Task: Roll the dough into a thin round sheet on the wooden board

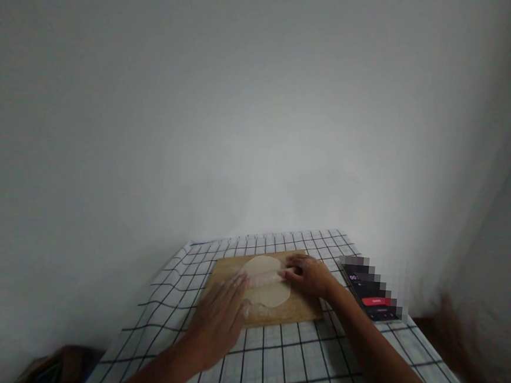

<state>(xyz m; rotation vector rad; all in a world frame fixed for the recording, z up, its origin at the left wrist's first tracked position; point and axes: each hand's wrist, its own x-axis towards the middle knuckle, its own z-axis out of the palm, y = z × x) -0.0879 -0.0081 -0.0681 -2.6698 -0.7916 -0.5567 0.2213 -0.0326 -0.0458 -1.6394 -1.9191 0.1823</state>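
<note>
A pale rolling pin [266,280], whitened as if with flour, lies across a thin, flattened sheet of dough [276,296]. The dough rests on a wooden board [267,320]. My left hand [222,310] covers the pin's left end, its fingers fairly straight over it and the thumb lower, near the dough's edge. Curled over the right end is my right hand [308,275], with its fingers bent around the pin. Both ends of the pin are hidden by my hands. White powder shows on my fingers.
A white cloth with dark grid lines [277,364] covers the table. To the right of the board lies a phone [373,301] with a lit screen, partly pixelated. A pale wall [260,127] stands behind the table. A dark brown object [60,368] is at lower left.
</note>
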